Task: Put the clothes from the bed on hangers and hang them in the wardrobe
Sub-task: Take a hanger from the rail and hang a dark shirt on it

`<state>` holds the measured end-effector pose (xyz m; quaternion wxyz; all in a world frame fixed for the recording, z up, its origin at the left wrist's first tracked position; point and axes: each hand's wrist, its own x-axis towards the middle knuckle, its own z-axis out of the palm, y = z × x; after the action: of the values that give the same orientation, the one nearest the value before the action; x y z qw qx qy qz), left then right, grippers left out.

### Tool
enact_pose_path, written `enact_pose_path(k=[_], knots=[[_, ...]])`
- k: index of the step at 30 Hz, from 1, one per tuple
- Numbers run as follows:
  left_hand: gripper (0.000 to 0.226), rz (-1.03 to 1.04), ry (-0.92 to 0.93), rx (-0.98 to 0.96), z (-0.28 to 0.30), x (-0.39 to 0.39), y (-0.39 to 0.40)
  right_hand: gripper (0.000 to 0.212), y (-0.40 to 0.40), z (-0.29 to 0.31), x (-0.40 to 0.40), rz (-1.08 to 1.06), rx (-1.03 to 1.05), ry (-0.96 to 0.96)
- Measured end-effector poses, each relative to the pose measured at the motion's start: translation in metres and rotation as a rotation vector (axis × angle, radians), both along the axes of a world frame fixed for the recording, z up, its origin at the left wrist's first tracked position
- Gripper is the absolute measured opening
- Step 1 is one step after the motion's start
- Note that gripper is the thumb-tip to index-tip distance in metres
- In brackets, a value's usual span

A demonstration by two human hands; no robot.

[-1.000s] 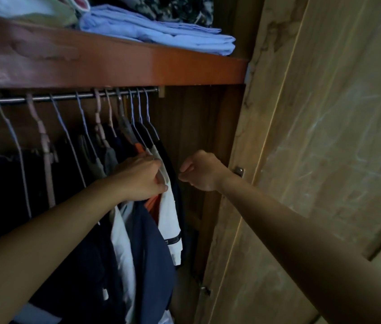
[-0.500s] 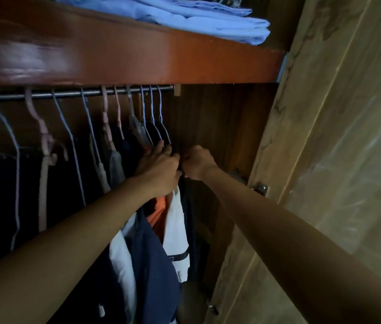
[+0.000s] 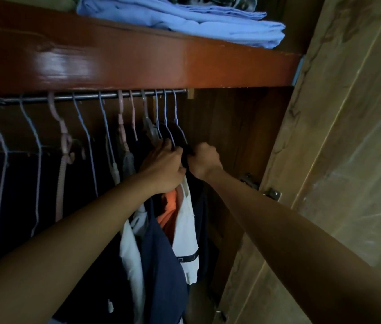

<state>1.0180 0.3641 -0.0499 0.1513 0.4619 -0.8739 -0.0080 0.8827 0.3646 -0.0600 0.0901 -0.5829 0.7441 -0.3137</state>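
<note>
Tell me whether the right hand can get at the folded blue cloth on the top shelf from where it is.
Probably not directly: the right hand grips a dark garment below the shelf board, which lies between it and the folded blue cloth.

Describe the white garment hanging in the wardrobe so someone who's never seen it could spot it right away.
Follow the metal rail under the red-brown shelf to its right end, where both hands meet. Just below the left hand hangs the white garment, between an orange piece and dark clothes; it alone has a black band near its hem.
</note>
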Motion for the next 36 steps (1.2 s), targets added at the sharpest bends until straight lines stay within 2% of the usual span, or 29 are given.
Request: enact_pose_path(k=[7,12,17,25,30,36], knots=[[0.059,0.001,0.135,-0.007,0.003,0.007,0.010,0.020,0.029,0.012,-0.005,-0.048,-0.178,0.107],[0.057,-0.056,0.188,-0.022,0.001,0.014,0.020,0.020,0.042,0.032,-0.010,-0.061,-0.201,0.181],[0.057,-0.083,0.217,-0.028,0.002,0.024,0.021,0.019,0.043,0.046,0.000,-0.050,-0.222,0.178],[0.054,-0.093,0.184,0.019,0.007,0.032,0.021,0.024,0.069,0.023,-0.001,-0.106,-0.188,0.176],[0.060,-0.133,0.168,0.022,0.005,0.023,0.028,0.013,0.099,0.014,-0.008,-0.113,-0.127,0.206],[0.061,-0.128,0.186,0.091,-0.001,-0.004,0.031,0.012,0.150,-0.005,-0.017,-0.193,-0.204,0.191]])
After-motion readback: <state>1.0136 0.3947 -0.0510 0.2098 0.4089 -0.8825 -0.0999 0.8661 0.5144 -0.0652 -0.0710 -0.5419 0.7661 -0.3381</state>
